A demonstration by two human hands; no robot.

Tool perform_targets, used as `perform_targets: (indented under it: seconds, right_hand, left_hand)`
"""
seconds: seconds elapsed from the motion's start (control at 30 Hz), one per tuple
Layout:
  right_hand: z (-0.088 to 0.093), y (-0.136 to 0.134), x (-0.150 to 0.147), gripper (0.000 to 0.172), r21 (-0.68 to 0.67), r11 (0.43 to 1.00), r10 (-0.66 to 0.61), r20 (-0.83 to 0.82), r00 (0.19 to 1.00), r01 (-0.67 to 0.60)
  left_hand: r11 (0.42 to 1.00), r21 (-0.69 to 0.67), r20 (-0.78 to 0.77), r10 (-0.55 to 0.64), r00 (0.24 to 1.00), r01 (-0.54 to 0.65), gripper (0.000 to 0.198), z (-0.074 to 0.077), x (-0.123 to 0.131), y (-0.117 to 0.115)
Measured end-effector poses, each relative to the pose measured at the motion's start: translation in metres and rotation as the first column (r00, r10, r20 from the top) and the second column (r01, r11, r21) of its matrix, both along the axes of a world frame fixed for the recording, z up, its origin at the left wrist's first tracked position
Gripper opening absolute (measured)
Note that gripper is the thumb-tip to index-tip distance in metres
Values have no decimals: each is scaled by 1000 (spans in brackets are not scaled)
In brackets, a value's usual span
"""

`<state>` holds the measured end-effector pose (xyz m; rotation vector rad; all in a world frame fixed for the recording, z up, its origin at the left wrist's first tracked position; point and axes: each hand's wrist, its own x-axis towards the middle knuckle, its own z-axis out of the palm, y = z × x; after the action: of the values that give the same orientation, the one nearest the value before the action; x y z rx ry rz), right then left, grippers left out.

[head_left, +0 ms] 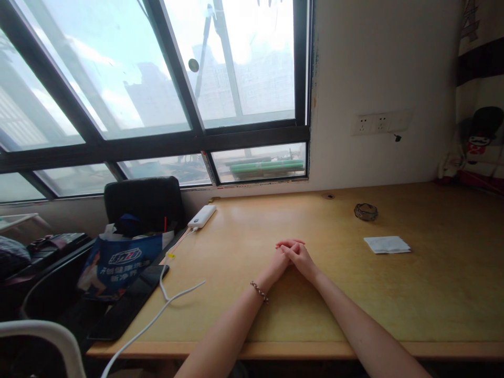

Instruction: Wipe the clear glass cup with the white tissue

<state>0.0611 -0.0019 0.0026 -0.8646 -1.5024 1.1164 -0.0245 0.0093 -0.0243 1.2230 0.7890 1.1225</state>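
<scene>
Both of my hands rest together on the wooden table (244,315), fingers folded over each other. My left hand (277,262) comes in from the lower left, with a beaded bracelet (260,292) around its wrist. Over it lies my right hand (303,258), which covers part of the left fingers. Both hands are closed against each other, and no object shows between them. To the right of my hands lies a folded white paper (387,244). Behind the paper sits a glass ashtray (366,212).
A white power bank (202,216) with a white cable (167,303) lies along the table's left edge. Beside that edge stand a black chair (144,202) and a blue bag (122,265). Wall sockets (372,124) are above the table, right of the window (236,63).
</scene>
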Motion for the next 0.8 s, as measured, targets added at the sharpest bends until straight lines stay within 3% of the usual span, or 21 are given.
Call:
perform_targets:
  seconds: [0.47, 0.67, 0.8]
  right_hand:
    - [-1, 0, 0, 26, -30, 1000, -7, 0, 1000, 7]
    - [2, -1, -1, 24, -23, 1000, 0, -6, 1000, 0]
    - [4, -4, -1, 23, 7, 1000, -5, -4, 1000, 5]
  left_hand:
    - [999, -7, -8, -39, 999, 39, 39, 3, -1, 1]
    - [999, 39, -54, -24, 998, 26, 36, 10, -2, -4]
    - [989, 147, -88, 33, 996, -20, 35, 17, 1, -11]
